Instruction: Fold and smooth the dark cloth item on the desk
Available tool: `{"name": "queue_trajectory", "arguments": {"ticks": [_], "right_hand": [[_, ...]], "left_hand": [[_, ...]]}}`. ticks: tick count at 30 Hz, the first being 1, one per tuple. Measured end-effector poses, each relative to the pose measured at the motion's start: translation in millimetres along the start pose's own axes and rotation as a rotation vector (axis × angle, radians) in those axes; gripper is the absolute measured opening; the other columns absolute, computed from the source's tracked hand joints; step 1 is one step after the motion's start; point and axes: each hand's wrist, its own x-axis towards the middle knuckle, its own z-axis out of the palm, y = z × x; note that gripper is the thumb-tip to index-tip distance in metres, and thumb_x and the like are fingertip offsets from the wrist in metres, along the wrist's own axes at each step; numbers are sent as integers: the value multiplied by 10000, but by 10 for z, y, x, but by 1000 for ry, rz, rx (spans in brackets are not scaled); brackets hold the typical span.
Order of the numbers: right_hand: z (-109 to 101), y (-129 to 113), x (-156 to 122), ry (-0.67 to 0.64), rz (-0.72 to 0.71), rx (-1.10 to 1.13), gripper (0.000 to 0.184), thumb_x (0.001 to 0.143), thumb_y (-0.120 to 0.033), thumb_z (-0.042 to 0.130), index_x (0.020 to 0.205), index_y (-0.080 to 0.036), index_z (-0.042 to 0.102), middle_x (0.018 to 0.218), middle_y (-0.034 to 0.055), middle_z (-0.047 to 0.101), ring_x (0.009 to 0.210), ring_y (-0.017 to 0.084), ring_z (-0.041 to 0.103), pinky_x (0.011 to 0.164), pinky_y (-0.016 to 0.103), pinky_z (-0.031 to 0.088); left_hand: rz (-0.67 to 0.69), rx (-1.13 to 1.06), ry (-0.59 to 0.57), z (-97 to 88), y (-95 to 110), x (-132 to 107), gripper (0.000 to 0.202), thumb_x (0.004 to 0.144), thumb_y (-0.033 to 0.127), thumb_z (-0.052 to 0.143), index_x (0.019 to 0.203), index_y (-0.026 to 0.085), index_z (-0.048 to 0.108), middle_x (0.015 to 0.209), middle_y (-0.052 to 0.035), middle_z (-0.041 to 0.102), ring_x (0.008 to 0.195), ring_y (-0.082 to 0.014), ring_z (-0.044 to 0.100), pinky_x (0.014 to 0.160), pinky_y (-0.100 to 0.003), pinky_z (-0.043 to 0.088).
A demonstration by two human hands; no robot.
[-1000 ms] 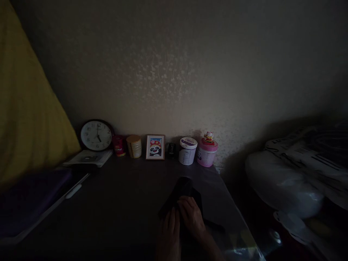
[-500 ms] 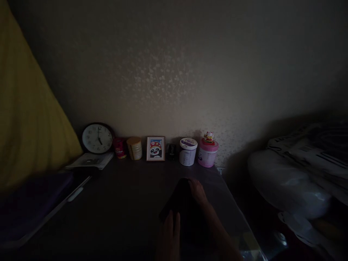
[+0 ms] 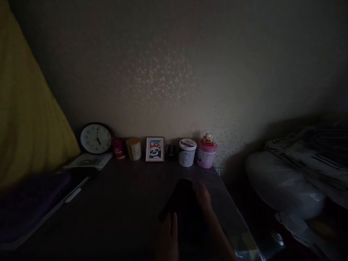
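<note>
A black, soft-edged thing [image 3: 183, 197], perhaps dark cloth, lies on the dark tabletop [image 3: 130, 203]; the dim light hides its kind and its near end. My left hand [image 3: 169, 232] rests on its lower left part, fingers stretched forward and lying flat. At its upper right edge is my right hand [image 3: 203, 195], whose fingers are smeared by motion. Whether they grip the edge or only touch it, I cannot tell.
Along the wall stand a clock [image 3: 96, 138], a red container [image 3: 119, 148], a yellow canister [image 3: 133, 149], a panda picture frame [image 3: 154, 149], a white tub [image 3: 187, 153] and a pink tub [image 3: 206, 155] with a cat figurine [image 3: 208, 138]. Plastic-wrapped bundles [image 3: 282, 185] lie to the right.
My right hand has shifted slightly right and down along the black thing's edge and is now blurred. My left hand stays in nearly the same spot.
</note>
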Motion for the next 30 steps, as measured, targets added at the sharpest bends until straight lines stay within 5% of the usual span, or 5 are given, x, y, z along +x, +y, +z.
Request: {"name": "queue_trajectory", "arguments": {"ticks": [5,15,30], "right_hand": [[-284,67,-55,-113,210,99,343,792,-327,410,973,-164,651,987,94,670,907,226,616,806,349,473],[6,-164,347,-152,-88,185,234,743,-296,492,859,-203,672,855,62,662,788,200,608,736,333,488],[8,-132,505,-263,-193,150,262,798,-363,428,751,-175,605,764,38,638,678,149,578,636,264,462]], "left_hand": [[9,39,10,72,-2,4,646,728,-7,306,1336,207,272,1385,-81,374,1216,-230,419,972,-383,396],[41,190,235,56,22,-6,564,756,-12,359,1259,235,419,1275,-77,515,1093,-216,535,890,-383,478],[-1,139,168,40,56,1,587,756,-23,330,1262,266,400,1292,-56,493,1108,-221,531,891,-395,474]]}}
